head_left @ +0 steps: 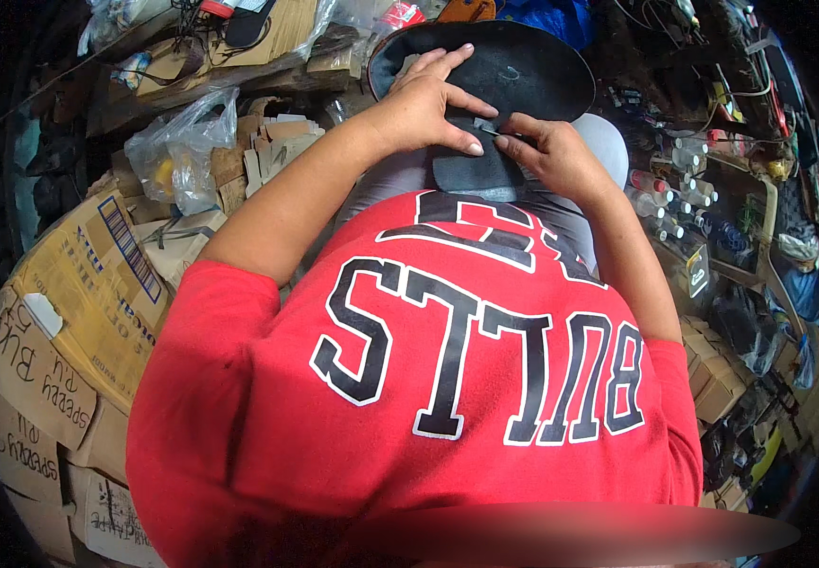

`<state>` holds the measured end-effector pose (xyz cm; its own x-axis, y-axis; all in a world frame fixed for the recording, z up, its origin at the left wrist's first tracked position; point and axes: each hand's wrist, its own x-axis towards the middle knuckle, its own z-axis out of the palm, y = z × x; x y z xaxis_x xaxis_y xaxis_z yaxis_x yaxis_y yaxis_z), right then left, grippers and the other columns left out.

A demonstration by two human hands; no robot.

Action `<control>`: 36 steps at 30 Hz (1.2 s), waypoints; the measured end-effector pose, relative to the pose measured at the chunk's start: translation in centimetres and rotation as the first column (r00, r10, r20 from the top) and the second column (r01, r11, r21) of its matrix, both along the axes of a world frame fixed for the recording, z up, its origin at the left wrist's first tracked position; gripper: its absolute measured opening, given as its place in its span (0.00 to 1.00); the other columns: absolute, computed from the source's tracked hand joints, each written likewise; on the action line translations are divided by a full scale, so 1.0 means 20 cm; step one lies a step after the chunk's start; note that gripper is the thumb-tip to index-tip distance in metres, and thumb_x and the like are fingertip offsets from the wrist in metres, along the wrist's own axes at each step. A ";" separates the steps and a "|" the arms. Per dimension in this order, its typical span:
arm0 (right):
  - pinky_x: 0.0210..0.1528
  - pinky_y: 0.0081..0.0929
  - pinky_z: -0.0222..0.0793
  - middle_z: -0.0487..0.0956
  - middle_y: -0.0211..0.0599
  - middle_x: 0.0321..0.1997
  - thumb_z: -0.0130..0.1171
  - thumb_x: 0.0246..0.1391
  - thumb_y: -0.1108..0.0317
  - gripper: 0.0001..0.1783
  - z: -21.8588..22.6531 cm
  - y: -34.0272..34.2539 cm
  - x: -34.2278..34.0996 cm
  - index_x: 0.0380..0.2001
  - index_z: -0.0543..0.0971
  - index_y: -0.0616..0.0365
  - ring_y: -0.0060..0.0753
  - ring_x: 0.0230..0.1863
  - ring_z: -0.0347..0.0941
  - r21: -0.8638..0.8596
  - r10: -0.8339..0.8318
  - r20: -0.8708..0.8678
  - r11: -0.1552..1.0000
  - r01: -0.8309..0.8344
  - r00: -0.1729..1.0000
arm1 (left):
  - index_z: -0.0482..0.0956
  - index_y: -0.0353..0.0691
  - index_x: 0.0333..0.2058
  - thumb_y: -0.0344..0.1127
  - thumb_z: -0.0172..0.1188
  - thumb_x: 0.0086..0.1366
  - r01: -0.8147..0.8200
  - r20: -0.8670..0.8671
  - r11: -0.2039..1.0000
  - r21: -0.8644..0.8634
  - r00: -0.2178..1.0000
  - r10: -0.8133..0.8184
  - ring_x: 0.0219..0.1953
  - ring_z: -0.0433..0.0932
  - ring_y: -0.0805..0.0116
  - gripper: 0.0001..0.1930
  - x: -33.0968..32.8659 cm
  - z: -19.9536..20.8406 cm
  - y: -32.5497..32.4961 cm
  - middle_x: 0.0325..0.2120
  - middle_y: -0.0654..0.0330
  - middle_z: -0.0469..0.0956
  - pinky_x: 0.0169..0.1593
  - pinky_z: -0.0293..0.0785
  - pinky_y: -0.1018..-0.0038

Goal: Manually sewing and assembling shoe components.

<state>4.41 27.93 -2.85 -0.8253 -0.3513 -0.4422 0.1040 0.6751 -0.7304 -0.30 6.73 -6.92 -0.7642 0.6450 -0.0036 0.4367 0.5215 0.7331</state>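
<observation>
Your left hand (428, 104), splayed, seems to brace the dark sheet (475, 173) by the black pan's (546, 76) near rim; your right hand (556, 156) pinches a small thin piece (486, 129). Likely positioning; next calls for steadiness.

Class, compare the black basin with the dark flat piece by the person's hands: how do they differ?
The basin looks much larger than the flat piece. The basin has a curved rim, while the flat piece has a straighter near edge. The basin sits farther from the red shirt than the flat piece. Both are dark.
</observation>
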 end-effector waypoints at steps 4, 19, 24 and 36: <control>0.32 0.31 0.68 0.78 0.46 0.27 0.55 0.53 0.60 0.13 -0.04 0.01 0.00 0.36 0.76 0.58 0.40 0.28 0.74 -0.045 0.014 -0.033 0.999 -0.015 0.999 | 0.83 0.60 0.37 0.46 0.74 0.33 0.003 -0.010 1.000 -0.011 1.000 -0.003 0.64 0.46 0.51 0.25 0.00 0.00 0.00 0.63 0.56 0.50 0.64 0.46 0.58; 0.32 0.28 0.67 0.77 0.42 0.25 0.54 0.55 0.60 0.13 -0.10 0.01 0.03 0.33 0.75 0.61 0.32 0.26 0.72 -0.120 -0.072 -0.020 0.990 0.070 0.997 | 0.82 0.60 0.38 0.46 0.73 0.35 0.023 -0.016 1.000 -0.012 1.000 -0.023 0.64 0.46 0.49 0.25 0.00 0.00 0.01 0.63 0.55 0.49 0.64 0.47 0.59; 0.24 0.17 0.61 0.73 0.26 0.23 0.53 0.57 0.62 0.11 -0.14 -0.02 0.07 0.33 0.76 0.59 0.16 0.23 0.65 -0.307 -0.286 0.161 0.895 0.323 0.945 | 0.82 0.61 0.39 0.47 0.73 0.35 0.014 0.000 1.000 0.001 1.000 -0.014 0.64 0.47 0.48 0.25 0.01 -0.01 0.00 0.63 0.55 0.49 0.64 0.47 0.58; 0.20 0.12 0.56 0.70 0.25 0.21 0.52 0.57 0.67 0.09 0.31 0.19 0.06 0.36 0.76 0.61 0.13 0.19 0.61 -0.632 -0.620 -0.219 0.678 0.374 0.753 | 0.81 0.61 0.40 0.46 0.73 0.36 0.002 0.035 1.000 0.020 0.999 -0.003 0.64 0.46 0.46 0.25 0.02 -0.01 0.02 0.64 0.54 0.48 0.64 0.47 0.58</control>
<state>5.63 31.65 3.42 -0.9923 0.0990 0.0744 -0.0639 0.1053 -0.9924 0.09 7.07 -7.19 -0.7623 0.6470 -0.0177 0.4118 0.5058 0.7580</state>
